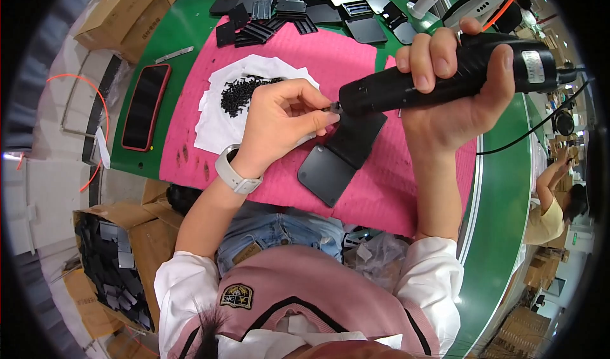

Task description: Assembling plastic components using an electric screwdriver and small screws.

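Observation:
My right hand is wrapped round a black corded electric screwdriver, held level with its nose pointing left. At that nose, the thumb and fingers of my left hand are pinched on a small dark piece that looks like a screw; the fingers partly hide it. Below the nose, a black hinged-looking case of two flat panels lies on the pink mat. Left of it, a heap of small black screws rests on crumpled white paper, partly behind my left hand.
Several black flat cases are piled at the mat's far edge. A red-edged phone lies on the green table at left. A carton of dark parts stands lower left. The screwdriver's cable curves along the right. Another person sits far right.

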Available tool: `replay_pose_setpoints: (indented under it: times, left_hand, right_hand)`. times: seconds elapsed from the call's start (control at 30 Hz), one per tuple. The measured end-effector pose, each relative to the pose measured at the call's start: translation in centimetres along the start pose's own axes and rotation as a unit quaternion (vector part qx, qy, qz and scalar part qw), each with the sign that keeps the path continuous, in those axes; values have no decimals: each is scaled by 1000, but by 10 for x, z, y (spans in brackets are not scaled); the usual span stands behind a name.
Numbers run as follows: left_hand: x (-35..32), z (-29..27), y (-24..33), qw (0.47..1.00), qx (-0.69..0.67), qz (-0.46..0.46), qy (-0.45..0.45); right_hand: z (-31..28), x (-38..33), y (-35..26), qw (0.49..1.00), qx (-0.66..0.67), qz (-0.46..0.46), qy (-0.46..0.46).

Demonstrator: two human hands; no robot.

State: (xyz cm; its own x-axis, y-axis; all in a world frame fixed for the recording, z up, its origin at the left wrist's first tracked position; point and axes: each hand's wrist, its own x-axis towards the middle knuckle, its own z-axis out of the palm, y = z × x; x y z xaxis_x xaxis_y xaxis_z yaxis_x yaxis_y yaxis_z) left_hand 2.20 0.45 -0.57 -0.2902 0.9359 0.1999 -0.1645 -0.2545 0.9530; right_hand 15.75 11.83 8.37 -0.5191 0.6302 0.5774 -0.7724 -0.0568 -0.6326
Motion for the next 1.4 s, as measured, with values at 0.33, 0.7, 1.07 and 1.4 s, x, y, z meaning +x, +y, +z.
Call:
replay_pose_setpoints:
  times: [0.33,0.7,1.07,1.4]
  left_hand:
    - [-3,-2,-2,982,186,-17,-18]
    - [-3,1,-19,977,189,-43,-92]
    - [-4,3,-21,982,163,-45,-83]
    - [-7,8,-9,974,209,-39,-74]
  right_hand:
    - [-11,-20,-19,999,3,31,-17]
    - [-11,-36,2,994,-38,34,-101]
    - [8,-29,12,966,-216,99,-104]
    - [3,-28,13,976,-161,83,-121]
